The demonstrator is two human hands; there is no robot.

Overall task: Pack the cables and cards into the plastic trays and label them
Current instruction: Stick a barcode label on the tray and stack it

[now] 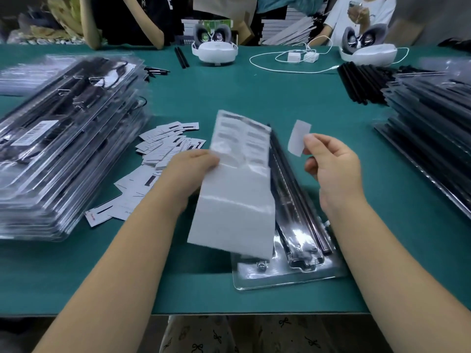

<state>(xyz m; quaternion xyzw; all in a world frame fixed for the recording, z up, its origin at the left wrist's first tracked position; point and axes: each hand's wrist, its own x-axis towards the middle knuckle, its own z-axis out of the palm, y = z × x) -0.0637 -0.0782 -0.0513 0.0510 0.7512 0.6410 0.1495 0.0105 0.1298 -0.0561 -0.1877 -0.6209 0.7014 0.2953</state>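
A: Where's the label rn?

B: Small white rectangular sticker label (298, 137), pinched at its lower edge by the right hand (331, 169), thumb and forefinger closed on it, other fingers loosely curled. It stands up in the air, free of everything else.

A: Left hand?

B: Left hand (190, 169) grips the long white glossy backing sheet of labels (237, 189) on its left edge, fingers wrapped under, thumb on top. The sheet hangs tilted, partly covering the tray.

A: Tray?

B: Clear plastic blister tray w/ black cables inside (293, 225) lies flat on the green table (254, 85), below and between both hands. Pile of small white printed cards (163, 149) just left of the left fingers; stack of packed clear trays (66, 138) further left, another stack of dark trays (433, 128) well to the right.

A: How'll the label handle?

B: Prob v. light and floppy, sticky on one side, so it could curl or fold onto itself. Best kept by one edge only, fingertips off the adhesive as far as poss. Tray looks thin and springy, slick surface; I'd press the label down from one end to avoid wrinkles.
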